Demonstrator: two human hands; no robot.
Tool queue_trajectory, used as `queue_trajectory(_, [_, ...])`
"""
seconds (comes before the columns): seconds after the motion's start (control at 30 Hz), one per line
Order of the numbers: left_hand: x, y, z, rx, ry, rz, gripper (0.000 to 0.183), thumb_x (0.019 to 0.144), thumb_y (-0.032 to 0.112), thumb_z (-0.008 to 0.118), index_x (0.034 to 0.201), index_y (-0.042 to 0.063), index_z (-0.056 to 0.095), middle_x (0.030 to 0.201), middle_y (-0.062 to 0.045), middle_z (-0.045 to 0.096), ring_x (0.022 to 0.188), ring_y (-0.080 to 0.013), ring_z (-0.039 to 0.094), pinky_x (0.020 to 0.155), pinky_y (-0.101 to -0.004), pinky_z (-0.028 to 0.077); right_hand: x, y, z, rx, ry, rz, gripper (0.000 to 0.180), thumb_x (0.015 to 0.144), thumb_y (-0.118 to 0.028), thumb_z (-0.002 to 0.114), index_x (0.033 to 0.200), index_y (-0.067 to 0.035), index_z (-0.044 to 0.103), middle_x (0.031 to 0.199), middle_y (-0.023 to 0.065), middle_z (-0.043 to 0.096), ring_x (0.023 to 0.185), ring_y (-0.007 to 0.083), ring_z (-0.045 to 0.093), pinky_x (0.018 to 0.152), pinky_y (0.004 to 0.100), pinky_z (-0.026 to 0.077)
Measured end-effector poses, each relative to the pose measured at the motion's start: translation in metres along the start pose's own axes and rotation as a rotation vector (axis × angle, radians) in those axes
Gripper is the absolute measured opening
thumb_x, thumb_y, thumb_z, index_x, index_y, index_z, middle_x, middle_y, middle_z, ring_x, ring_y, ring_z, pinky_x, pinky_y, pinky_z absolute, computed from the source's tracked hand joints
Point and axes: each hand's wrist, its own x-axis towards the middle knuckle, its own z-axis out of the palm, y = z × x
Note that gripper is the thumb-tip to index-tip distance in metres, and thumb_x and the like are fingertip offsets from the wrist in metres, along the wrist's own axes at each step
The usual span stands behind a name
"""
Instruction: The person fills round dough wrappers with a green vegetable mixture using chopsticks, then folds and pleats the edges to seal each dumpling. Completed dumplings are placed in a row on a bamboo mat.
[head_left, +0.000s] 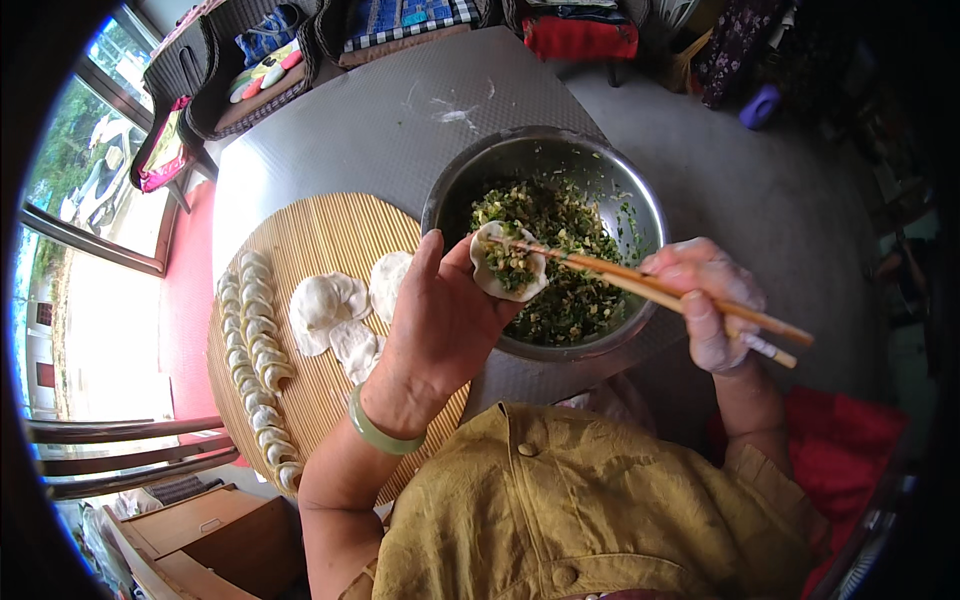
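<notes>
On the fingers of my left hand (446, 330) rests a round dumpling wrapper (495, 279), cupped around a mound of chopped green and pale filling (517, 262). My right hand (709, 300), dusted with flour, grips a pair of wooden chopsticks (660, 289). Their tips touch the filling in the wrapper. Beneath both hands stands a stainless steel bowl (654, 217) holding more of the chopped filling (559, 307). To the left, a round mat of thin slats (319, 225) carries flat dough wrappers (322, 304) and two rows of folded dumplings (259, 322). My left forearm hides part of the mat.
The bowl and mat sit on a grey table (337, 127) with flour smears (457, 116). Beyond it are wicker chairs (199, 82) with cushions and cloths. A wooden cabinet (202, 525) is at lower left, near metal rails (127, 431). A purple bottle (760, 106) lies at upper right.
</notes>
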Motion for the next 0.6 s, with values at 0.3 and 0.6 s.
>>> queue_trajectory(0.3, [-0.002, 0.001, 0.000, 0.019, 0.051, -0.031, 0.061, 0.097, 0.047, 0.023, 0.129, -0.002, 0.041, 0.125, -0.018, 0.052, 0.117, -0.0305, 0.050, 0.102, -0.0429, 0.038, -0.017, 0.032, -0.041, -0.436, 0.015, 0.373, 0.021, 0.094, -0.011, 0.045, 0.092, 0.005, 0.058, 0.087, 0.0113, 0.059, 0.074, 0.0173, 0.060, 0.072, 0.0275, 0.050])
queue_trajectory(0.6, [-0.002, -0.001, 0.001, 0.009, 0.010, -0.059, 0.061, 0.096, 0.047, 0.028, 0.129, -0.002, 0.040, 0.127, -0.018, 0.050, 0.117, -0.0311, 0.049, 0.102, -0.0436, 0.038, -0.017, 0.037, -0.025, 0.679, 0.461, 0.678, 0.029, 0.096, -0.026, 0.042, 0.102, -0.003, 0.058, 0.095, 0.0135, 0.062, 0.074, 0.0222, 0.064, 0.066, 0.0333, 0.056])
